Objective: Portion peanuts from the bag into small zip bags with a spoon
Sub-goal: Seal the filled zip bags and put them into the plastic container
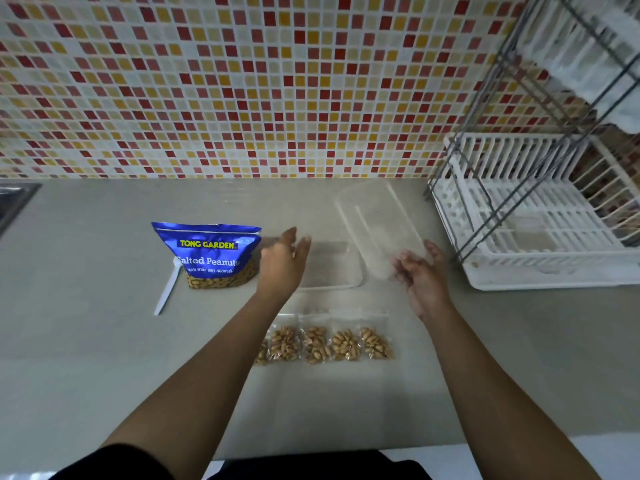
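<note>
A mosaic tile wall (pixel 242 84) in red, yellow and cream fills the upper half of the view, and a pale grey countertop (pixel 86 341) spreads below it. On the far right of the counter stands a white plastic dish rack (pixel 540 216) under a grey wire frame.

Both bare forearms reach forward over the counter. The left hand (pixel 282 261) hovers with straight, spread fingers above the left end of a shallow clear plastic container (pixel 332 268) and holds nothing. The right hand (pixel 420 271) is turned palm inward with loosely bent fingers at the near end of a clear lid (pixel 377 226). The lid is tilted and blurred, so I cannot tell whether the hand grips it or only touches it.

A blue Tong Garden salted peanuts bag (pixel 211 254) stands upright left of the container, near the left hand but apart from it. Close to the person, a row of small zip bags (pixel 329 341) with peanuts inside lies flat, side by side; the leftmost is partly hidden behind the left forearm. A white plastic spoon (pixel 169 289) lies against the peanut bag's left side.
</note>
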`<action>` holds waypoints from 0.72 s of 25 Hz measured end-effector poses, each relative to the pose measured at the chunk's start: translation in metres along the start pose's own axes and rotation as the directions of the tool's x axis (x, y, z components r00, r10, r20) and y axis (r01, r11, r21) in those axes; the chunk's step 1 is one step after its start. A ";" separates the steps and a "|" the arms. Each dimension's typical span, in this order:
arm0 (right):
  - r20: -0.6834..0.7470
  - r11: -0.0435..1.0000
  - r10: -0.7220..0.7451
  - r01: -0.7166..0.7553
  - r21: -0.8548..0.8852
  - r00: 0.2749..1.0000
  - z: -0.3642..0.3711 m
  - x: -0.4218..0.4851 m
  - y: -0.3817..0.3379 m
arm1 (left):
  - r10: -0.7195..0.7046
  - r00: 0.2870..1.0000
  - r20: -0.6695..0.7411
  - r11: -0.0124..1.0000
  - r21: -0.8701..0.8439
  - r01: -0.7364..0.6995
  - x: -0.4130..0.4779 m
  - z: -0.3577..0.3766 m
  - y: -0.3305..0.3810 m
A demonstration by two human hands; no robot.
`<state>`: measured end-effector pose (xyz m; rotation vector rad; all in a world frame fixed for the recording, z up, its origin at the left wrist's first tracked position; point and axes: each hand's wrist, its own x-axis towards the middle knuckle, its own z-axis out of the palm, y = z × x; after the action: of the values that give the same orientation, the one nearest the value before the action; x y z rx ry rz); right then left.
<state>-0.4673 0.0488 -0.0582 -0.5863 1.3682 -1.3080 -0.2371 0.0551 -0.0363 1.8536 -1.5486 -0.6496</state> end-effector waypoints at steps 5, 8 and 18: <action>-0.135 0.996 0.040 -0.030 0.080 0.990 -0.020 0.011 0.023 | -0.156 0.982 0.108 0.944 0.308 0.116 -0.011 0.017 -0.039; -0.193 0.998 0.066 -0.069 -0.010 0.979 -0.023 0.023 0.034 | -0.198 0.975 0.099 0.955 0.243 0.169 -0.010 0.021 -0.045; -0.171 0.681 -0.074 -0.076 -0.729 0.982 -0.016 0.037 0.058 | -0.240 0.971 0.025 0.959 0.164 0.233 -0.005 0.021 -0.056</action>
<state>-0.4734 0.0375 -0.1272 -1.0188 2.0720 -0.7668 -0.2157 0.0631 -0.0922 2.1824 -1.4558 -0.6935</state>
